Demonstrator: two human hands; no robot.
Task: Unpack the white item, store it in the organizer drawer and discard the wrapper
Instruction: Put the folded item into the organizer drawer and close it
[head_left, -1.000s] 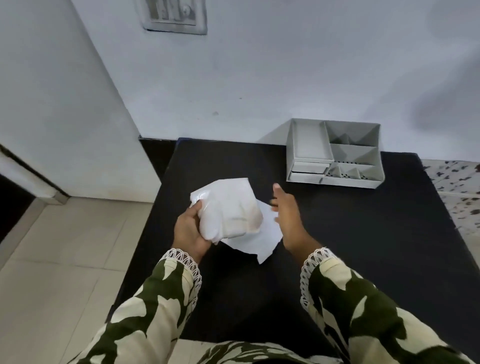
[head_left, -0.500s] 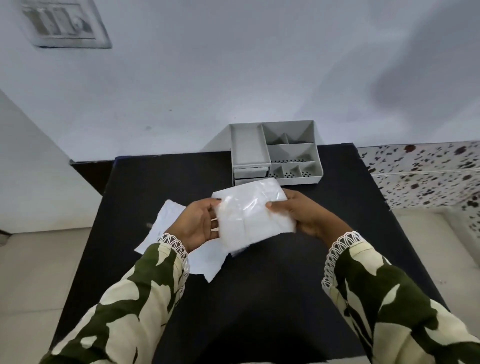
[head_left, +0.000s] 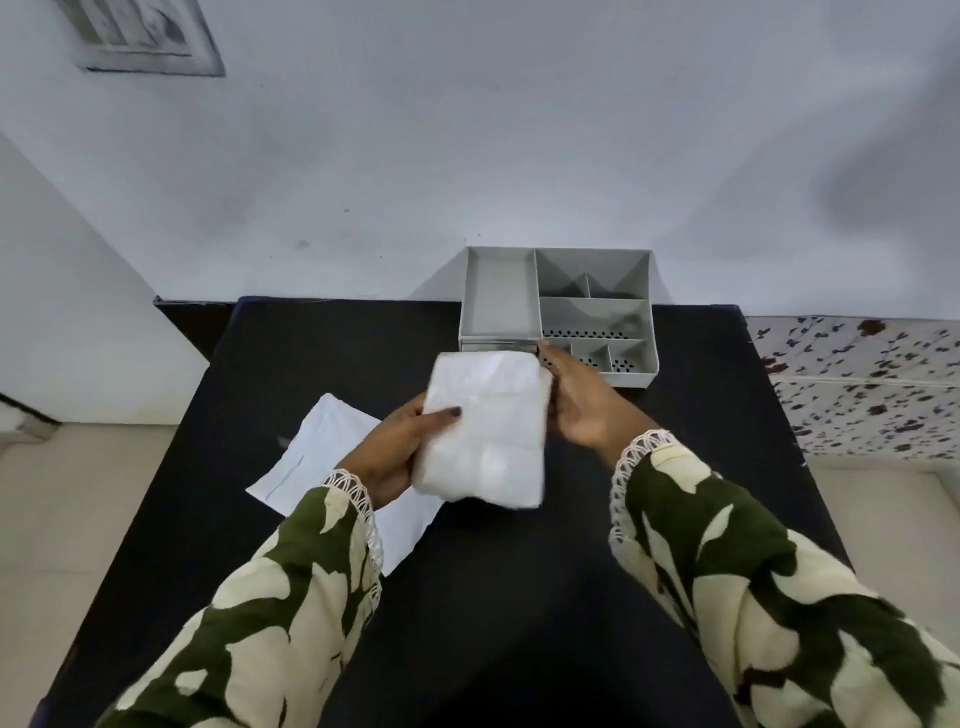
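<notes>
On the black table (head_left: 322, 353), which fills most of the view, a grey organizer (head_left: 558, 306) stands at the far edge against the wall, its open compartments empty as far as can be seen, with a shallow drawer (head_left: 498, 346) set low in its front left part. Nearer and to the left, a flat white wrapper (head_left: 311, 457) lies on the tabletop, partly under the left sleeve.

Above the table's middle, the white item (head_left: 485, 431) is held up just in front of the drawer. It looks like a soft folded pad or cloth, light and limp, likely to sag or unfold if held by one corner; a grip across its folded width should keep it together.

Left hand (head_left: 397, 452) clasps the item's left side, thumb pressed over the front face and fingers behind. Right hand (head_left: 582, 400) is beside the item's right edge, fingers stretched toward the drawer front; whether it touches the item or the drawer pull is hard to tell, since the item hides the contact.

Judging by this, the drawer needs pulling out next, then the item goes in flat.
</notes>
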